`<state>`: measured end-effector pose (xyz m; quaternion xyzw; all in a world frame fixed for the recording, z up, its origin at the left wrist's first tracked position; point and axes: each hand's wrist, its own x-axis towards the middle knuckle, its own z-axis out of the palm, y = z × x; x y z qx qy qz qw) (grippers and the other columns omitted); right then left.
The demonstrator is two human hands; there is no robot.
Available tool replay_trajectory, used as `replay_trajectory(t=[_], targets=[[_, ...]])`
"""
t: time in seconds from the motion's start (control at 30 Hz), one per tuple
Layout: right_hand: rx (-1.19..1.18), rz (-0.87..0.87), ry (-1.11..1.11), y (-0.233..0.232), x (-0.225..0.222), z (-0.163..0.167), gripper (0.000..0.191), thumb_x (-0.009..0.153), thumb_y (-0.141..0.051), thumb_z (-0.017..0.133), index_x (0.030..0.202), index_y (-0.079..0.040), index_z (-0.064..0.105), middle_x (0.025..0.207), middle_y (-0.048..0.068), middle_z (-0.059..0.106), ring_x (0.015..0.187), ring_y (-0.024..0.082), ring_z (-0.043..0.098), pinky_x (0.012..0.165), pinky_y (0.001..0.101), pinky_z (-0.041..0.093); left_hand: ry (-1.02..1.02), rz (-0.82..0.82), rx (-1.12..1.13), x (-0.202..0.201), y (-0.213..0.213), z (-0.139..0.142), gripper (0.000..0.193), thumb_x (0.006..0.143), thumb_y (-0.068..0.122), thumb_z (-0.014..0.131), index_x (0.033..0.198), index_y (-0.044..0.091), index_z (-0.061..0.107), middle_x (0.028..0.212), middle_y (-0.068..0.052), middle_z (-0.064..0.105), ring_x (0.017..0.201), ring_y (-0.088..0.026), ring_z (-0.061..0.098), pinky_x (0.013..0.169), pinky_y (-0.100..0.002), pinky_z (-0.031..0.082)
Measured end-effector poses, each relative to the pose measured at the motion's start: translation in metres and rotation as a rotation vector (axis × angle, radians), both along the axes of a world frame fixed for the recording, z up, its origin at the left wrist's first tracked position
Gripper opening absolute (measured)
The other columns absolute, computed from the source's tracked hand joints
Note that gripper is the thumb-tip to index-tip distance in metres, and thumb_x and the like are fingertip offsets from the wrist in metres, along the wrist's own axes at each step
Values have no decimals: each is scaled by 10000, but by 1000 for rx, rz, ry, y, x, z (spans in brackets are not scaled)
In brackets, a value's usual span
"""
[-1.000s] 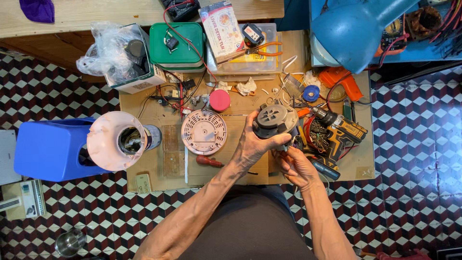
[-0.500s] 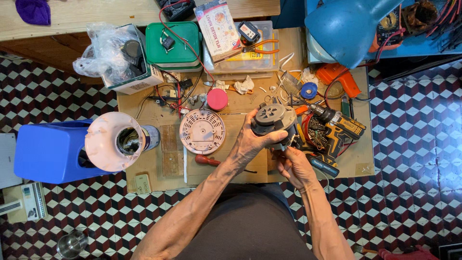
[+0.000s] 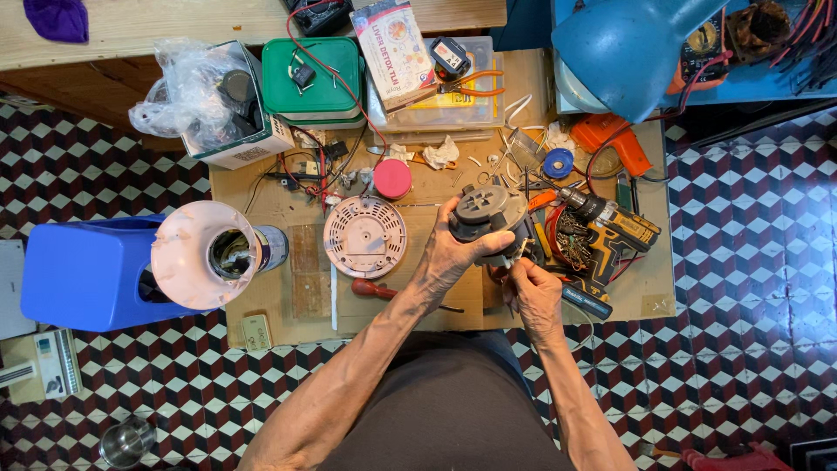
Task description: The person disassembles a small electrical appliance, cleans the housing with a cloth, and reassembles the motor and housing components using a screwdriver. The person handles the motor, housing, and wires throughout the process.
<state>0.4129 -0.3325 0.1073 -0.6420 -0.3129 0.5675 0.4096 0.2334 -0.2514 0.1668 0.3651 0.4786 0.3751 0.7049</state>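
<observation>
1. The left hand (image 3: pixel 449 255) wraps its fingers around a dark grey motor housing (image 3: pixel 485 214), held above the cardboard-covered table (image 3: pixel 270 209).
2. The right hand (image 3: pixel 534 292) sits at the housing's 5 o'clock, its fingers pressed together at the underside; what they pinch cannot be told.
3. A round white vented cover (image 3: pixel 365 236) lies at the housing's 9 o'clock.
4. A yellow-black drill (image 3: pixel 610 228) lies at its 3 o'clock.

We noted a dark grey motor (image 3: pixel 486 216), pale pink vented cover (image 3: pixel 365 236), green box (image 3: pixel 314 77), blue lamp shade (image 3: pixel 626 48), blue tub (image 3: pixel 83 272), yellow-black drill (image 3: pixel 610 228), black-white-maroon cube-patterned floor (image 3: pixel 750 262).
</observation>
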Motion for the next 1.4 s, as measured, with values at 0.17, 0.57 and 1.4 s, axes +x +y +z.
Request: replay_trajectory(t=[0.17,0.57,1.4], targets=[[36,-8,-63,-2,-3,3,321,1022,-332,624,863,-65,707,599,-20,582,498,44,498,452,200,363,7,5,14,1,-2,-1,1157,656,478,874,1511,-33,285,1361,-170,595,1270,-249,610,1066,-368,529],[74,-61,-28,-7,-8,-4,290,1028,-288,625,870,-58,707,611,-37,551,495,39,441,450,208,325,-32,5,4,0,-3,1,1159,647,473,883,1506,-37,295,1355,-184,609,1259,-256,621,1045,-367,539],[-23,18,-82,-7,-13,5,325,1041,-323,557,1019,-58,743,626,-16,593,495,42,476,448,215,373,28,46,88,2,-6,-19,1167,670,435,891,1524,-49,259,1339,-192,618,1224,-239,644,1027,-350,560]])
